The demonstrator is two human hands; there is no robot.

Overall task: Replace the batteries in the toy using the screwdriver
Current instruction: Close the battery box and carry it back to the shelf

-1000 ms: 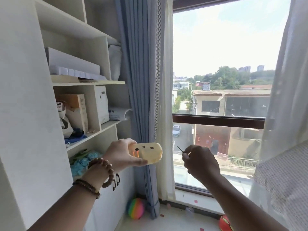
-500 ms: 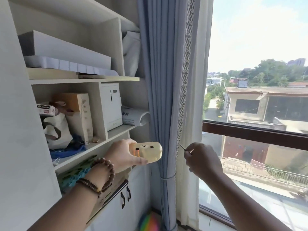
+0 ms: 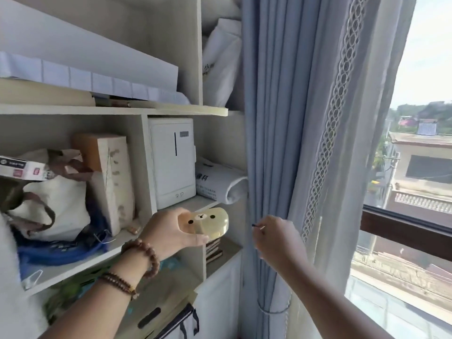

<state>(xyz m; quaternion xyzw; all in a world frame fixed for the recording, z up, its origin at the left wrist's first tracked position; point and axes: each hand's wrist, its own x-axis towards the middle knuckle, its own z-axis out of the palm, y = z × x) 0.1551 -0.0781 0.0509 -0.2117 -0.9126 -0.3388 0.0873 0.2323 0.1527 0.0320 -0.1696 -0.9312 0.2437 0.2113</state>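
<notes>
A person holds a pale yellow plastic toy with a bear face [image 3: 204, 222] in the left hand [image 3: 171, 232] and a thin screwdriver [image 3: 257, 226] in the right hand [image 3: 276, 237], both raised in front of a white shelving unit [image 3: 171, 111].

The left hand's fingers are wrapped around the toy's left end, thumb beneath it, so the toy sits in the air just in front of the shelf edge, its face turned toward the camera; the right hand is clenched around the screwdriver, whose dark tip pokes out to the left, pointing at the toy but apart from it; brown bead bracelets [image 3: 144, 255] circle the left wrist; a white boxy appliance [image 3: 172, 162] stands on the shelf behind the toy; a blue pleated curtain [image 3: 274, 118] hangs just behind the right hand, beside a window [image 3: 415, 167].
</notes>
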